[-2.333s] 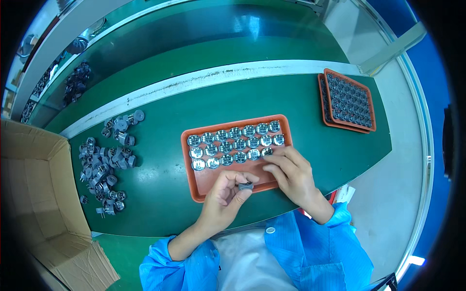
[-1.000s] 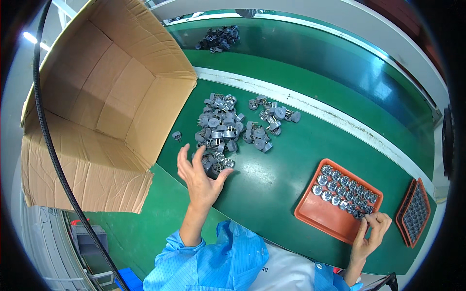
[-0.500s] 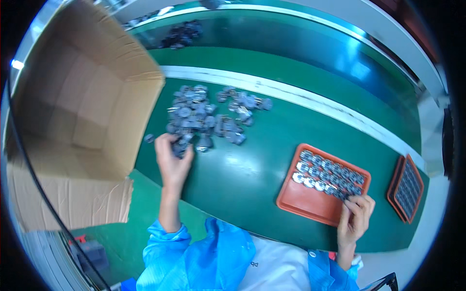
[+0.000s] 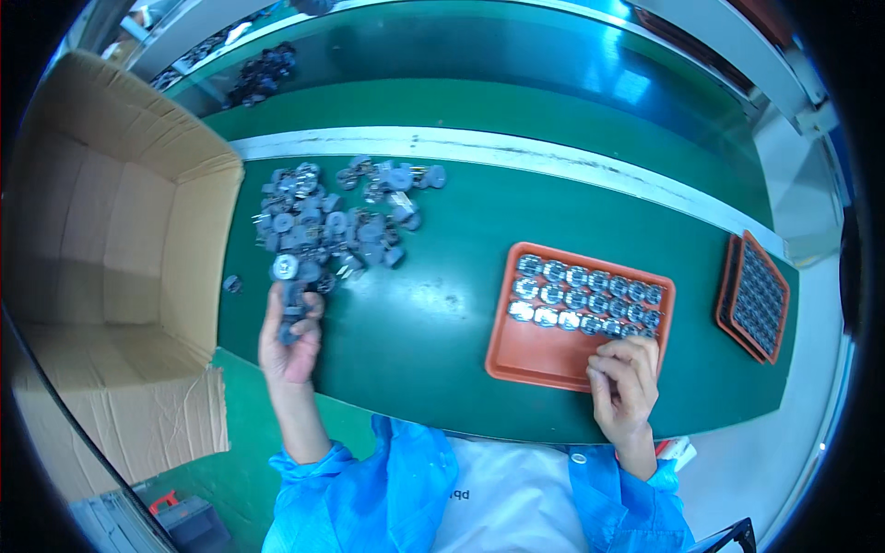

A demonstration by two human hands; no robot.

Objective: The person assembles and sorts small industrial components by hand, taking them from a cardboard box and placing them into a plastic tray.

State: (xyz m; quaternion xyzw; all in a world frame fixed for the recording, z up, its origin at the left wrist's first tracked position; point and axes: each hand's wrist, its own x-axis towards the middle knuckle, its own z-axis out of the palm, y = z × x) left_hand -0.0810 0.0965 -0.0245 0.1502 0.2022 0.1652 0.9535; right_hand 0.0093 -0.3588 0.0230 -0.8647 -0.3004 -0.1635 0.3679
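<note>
My left hand (image 4: 293, 343) is turned palm up at the near edge of the pile. Its fingers are closed round several small round grey parts with metal pins (image 4: 292, 300). Beyond it lies a loose pile of the same grey parts (image 4: 336, 221) on the green table. An orange tray (image 4: 539, 361) sits to the right, with three rows of silver-faced round parts (image 4: 576, 297) along its far side. Over the tray's near right corner hovers my right hand (image 4: 627, 382), fingers bent and thumb against them. Whether anything is between its fingertips is hidden.
A large open cardboard box (image 4: 120, 230) stands at the left. Two filled orange trays (image 4: 758, 297) are at the right end of the green table (image 4: 415, 369). Behind a white rail (image 4: 479, 146) runs a green belt (image 4: 516, 111) carrying a dark heap of parts (image 4: 263, 74).
My left hand has drawn back from the pile and turned palm up with grey parts in it. My right hand has moved off the end of the nearest row. The whole view has shifted.
</note>
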